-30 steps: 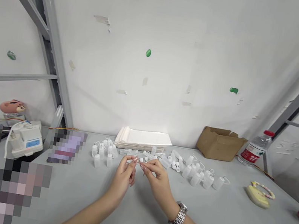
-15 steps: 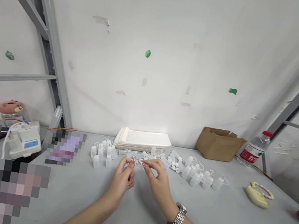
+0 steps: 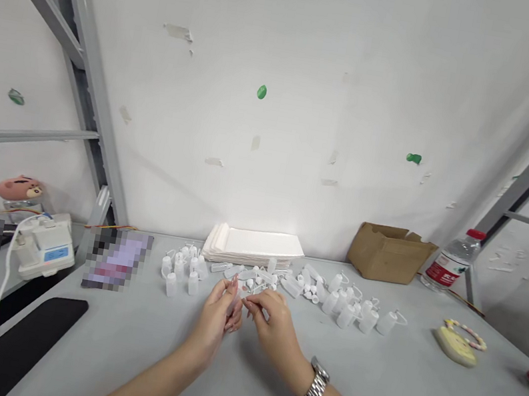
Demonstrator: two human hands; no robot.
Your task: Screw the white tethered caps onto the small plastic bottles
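Note:
Just in front of a pile of small plastic parts, my left hand is closed round a small translucent plastic bottle, mostly covered by the fingers. My right hand, with a metal watch on its wrist, pinches at the bottle's right side; what lies between those fingertips is too small to make out. Behind both hands lie loose translucent bottles and small white caps. Upright bottles with looped straps stand in a left group and a right group.
A stack of white trays rests against the wall, with a cardboard box and a water bottle farther right. A yellow item with a beaded strap lies at right. At left are a white power strip and a black mat.
My right hand has moved down and left, its fingertips now closer to the left hand. A pixelated patch at lower left is gone, and the black mat and white cable show there.

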